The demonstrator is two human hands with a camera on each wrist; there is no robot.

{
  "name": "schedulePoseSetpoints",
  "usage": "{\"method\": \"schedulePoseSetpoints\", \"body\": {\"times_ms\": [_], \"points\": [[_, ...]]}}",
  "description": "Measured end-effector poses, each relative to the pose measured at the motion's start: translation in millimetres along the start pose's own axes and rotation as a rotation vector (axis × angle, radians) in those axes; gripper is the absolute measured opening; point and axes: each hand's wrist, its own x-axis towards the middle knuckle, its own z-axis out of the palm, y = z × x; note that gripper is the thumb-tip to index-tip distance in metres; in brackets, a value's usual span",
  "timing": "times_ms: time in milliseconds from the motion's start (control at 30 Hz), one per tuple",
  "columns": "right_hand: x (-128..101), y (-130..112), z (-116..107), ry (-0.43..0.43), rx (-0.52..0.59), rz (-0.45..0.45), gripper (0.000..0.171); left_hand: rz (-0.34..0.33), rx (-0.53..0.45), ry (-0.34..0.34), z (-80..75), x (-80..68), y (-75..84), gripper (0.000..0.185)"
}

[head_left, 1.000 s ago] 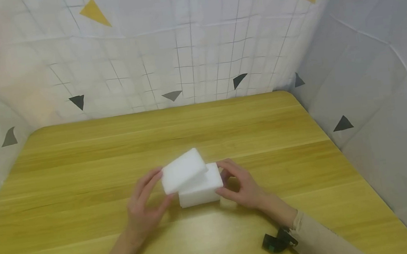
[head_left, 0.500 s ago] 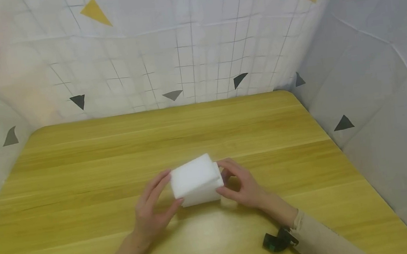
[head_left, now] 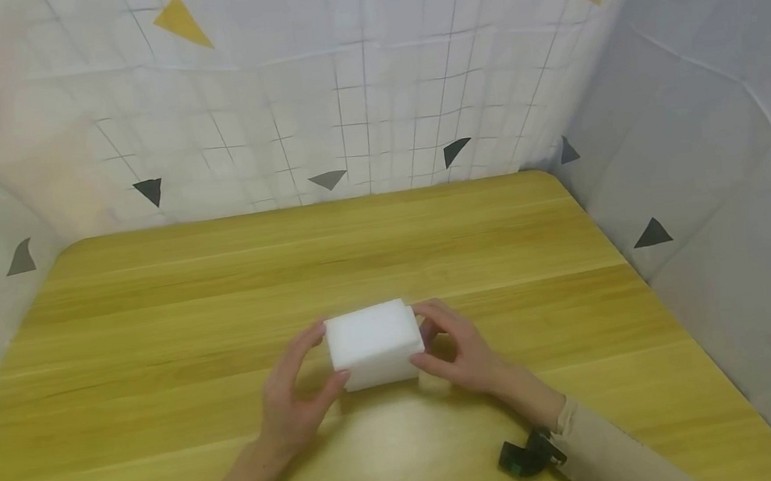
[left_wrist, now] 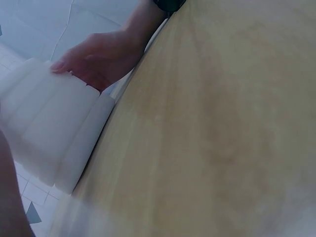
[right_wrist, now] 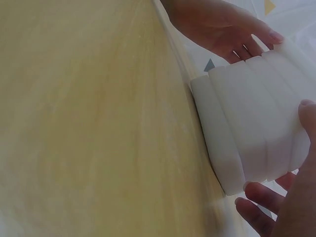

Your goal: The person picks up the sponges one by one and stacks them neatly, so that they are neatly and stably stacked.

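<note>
A stack of several white sponge blocks (head_left: 383,371) stands in the middle of the wooden table, its layers showing one over another in the left wrist view. The top sponge (head_left: 370,332) lies almost square on the stack, turned slightly. My left hand (head_left: 292,407) holds that top sponge by its left end, thumb at the front corner and fingers at the back. On the other side, my right hand (head_left: 466,353) grips the right end of the stack between thumb and fingers. From the right wrist view, right fingertips (right_wrist: 249,186) touch the stack's (right_wrist: 242,113) lower layers.
The wooden table (head_left: 153,312) reaches back to a white cloth wall (head_left: 240,130) with grid lines and triangles. A grey-white cloth wall (head_left: 715,159) rises along the right edge. A black device (head_left: 530,456) sits by the right sleeve.
My left hand has moved right, bringing the top sponge from a tilted, offset pose down onto the stack and turning it nearly straight. My right hand stays in place on the stack.
</note>
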Motion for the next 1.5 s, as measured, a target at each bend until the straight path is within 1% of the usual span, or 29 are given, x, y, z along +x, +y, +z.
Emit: {"method": "schedulePoseSetpoints", "body": {"times_ms": [133, 267, 433, 533, 833, 1233, 1367, 1433, 1500], "points": [[1, -1, 0, 0.001, -0.001, -0.015, 0.049, -0.037, -0.006, -0.008, 0.7, -3.8, -2.6, 0.056], [1, 0, 0, -0.003, 0.002, -0.027, 0.050, -0.066, -0.023, -0.019, 1.2, -4.7, -1.5, 0.056], [1, 0, 0, -0.007, -0.003, -0.014, 0.052, -0.115, -0.043, -0.037, 1.4, -4.4, 1.0, 0.056], [1, 0, 0, -0.006, -0.007, -0.011, 0.051, -0.137, -0.039, -0.043, 1.6, -4.8, 1.6, 0.057], [2, 0, 0, 0.009, -0.005, -0.044, 0.050, -0.181, -0.046, -0.069, 4.0, -8.2, 0.3, 0.059], [3, -1, 0, 0.002, -0.012, -0.048, 0.051, -0.201, -0.080, -0.087, 3.3, -7.3, 2.9, 0.057], [-1, 8, 1, -0.002, -0.013, -0.043, 0.051, -0.214, -0.086, -0.103, 3.2, -8.4, 2.6, 0.058], [-7, 17, 3, 0.000, -0.016, -0.043, 0.053, -0.234, -0.077, -0.120, 3.3, -9.6, 2.5, 0.061], [-12, 28, 4, 0.003, -0.018, -0.043, 0.055, -0.274, -0.057, -0.146, 3.3, -11.1, 3.2, 0.068]]}}
